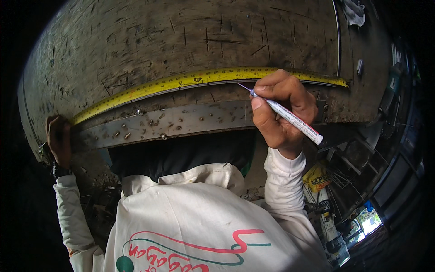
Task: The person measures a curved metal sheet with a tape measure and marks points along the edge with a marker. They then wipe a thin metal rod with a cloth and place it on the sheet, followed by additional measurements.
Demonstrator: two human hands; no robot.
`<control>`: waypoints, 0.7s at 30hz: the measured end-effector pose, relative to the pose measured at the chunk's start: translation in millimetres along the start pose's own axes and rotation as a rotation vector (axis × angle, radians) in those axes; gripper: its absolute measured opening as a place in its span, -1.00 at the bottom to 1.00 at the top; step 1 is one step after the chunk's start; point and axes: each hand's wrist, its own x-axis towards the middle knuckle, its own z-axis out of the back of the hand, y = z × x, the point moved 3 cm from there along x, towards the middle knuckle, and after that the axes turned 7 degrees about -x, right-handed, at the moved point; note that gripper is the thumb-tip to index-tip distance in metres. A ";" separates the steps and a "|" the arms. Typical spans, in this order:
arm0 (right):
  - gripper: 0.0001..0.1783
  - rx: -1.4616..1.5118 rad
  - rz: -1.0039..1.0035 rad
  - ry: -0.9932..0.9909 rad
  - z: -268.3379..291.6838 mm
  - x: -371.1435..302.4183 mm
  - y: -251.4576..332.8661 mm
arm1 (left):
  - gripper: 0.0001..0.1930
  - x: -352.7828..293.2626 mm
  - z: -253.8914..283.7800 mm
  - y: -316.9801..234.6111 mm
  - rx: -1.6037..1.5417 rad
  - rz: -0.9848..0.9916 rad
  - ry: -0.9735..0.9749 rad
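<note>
Right hand (290, 97) holds a white pen (297, 121); left hand (59, 139) meets a yellow tape measure (181, 81) across the scarred table (154, 38).

A worker is wearing a white long-sleeved shirt (181, 204) with red and green swirls (243, 242) and a dark left wristband (55, 170).

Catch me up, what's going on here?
The person's left hand is at the left end of a yellow tape, stretched along a scarred worktop. The right hand holds a white pen, its thin tip pointing left, close to the tape's near edge; I can't tell whether it touches anything. A metal strip runs along the worktop's near edge, between the tape and the person.
</note>
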 end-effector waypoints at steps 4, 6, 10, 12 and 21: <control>-0.85 -0.049 0.060 0.019 1.4 3.0 -2.1 | -0.79 -0.7 -1.2 -2.5 0.021 0.036 -0.016; -0.84 -0.064 0.079 0.018 0.3 2.9 -2.7 | -0.79 -0.6 -1.1 -2.9 0.033 0.030 -0.016; -0.86 -0.082 0.148 0.075 2.0 2.3 -4.2 | -0.79 -2.4 1.0 -0.3 0.011 0.030 0.004; -0.86 -0.080 0.128 0.061 1.0 2.5 -4.3 | -0.79 -1.8 1.0 -1.0 -0.006 0.031 0.004; -0.84 -0.068 0.072 -0.002 -1.1 2.8 -1.2 | -0.79 1.0 0.1 -5.0 -0.013 0.002 0.002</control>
